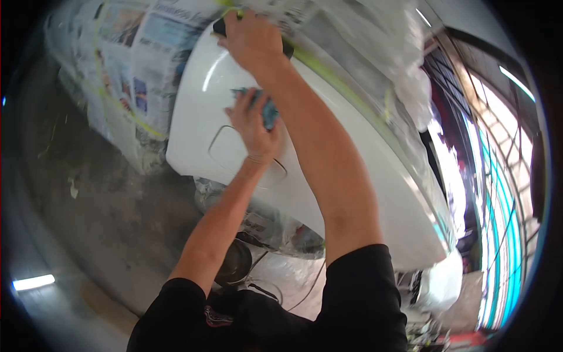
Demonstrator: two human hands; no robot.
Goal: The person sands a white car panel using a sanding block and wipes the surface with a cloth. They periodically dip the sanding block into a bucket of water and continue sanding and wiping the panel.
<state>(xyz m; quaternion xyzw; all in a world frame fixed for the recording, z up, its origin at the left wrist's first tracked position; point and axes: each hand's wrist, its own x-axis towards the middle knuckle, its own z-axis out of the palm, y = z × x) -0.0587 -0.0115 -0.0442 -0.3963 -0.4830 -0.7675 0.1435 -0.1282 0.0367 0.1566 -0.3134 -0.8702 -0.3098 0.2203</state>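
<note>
The person's left hand (pixel 253 126) is pressed against a glossy white car body panel (pixel 363 176). Its fingers are closed around a small crumpled teal cloth (pixel 268 110), which sits between the palm and the paint, so that the cloth and not the skin meets the finish. Above this hand, at the upper edge of the panel, the right hand (pixel 252 40) is curled over a black block (pixel 220 26) (what it is exactly cannot be told, since most of it is hidden) and holds it on the panel. Just beyond the right hand a strip of yellow-green masking tape (pixel 331 75) runs along the edge. It fixes sheets of printed newspaper (pixel 146 53) and thin clear plastic sheeting (pixel 375 41), which cover the neighbouring parts, probably to protect them. Far below both hands is the grey concrete floor (pixel 88 205).
</note>
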